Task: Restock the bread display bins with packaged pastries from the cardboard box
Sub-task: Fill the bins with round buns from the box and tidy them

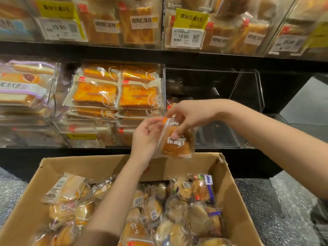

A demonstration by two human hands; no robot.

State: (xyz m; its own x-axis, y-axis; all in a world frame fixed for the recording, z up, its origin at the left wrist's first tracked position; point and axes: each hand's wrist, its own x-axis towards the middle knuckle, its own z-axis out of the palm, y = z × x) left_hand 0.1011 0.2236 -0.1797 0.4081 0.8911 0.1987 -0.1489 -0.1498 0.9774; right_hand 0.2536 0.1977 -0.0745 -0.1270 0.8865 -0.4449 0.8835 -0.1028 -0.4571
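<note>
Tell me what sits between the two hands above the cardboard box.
A single packaged pastry, in the head view. The left hand holds its left edge; the right hand pinches it from above. Both are over the cardboard box.

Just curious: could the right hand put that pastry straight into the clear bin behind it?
Probably yes. The right hand holds the packaged pastry with the left hand, just before the clear bin, whose opening looks unobstructed and mostly vacant.

hands [147, 139]: 2 | cardboard box [229, 183]: 1 | held pastry packet [177, 142]: 1 | price tags [185, 37]: 3
</note>
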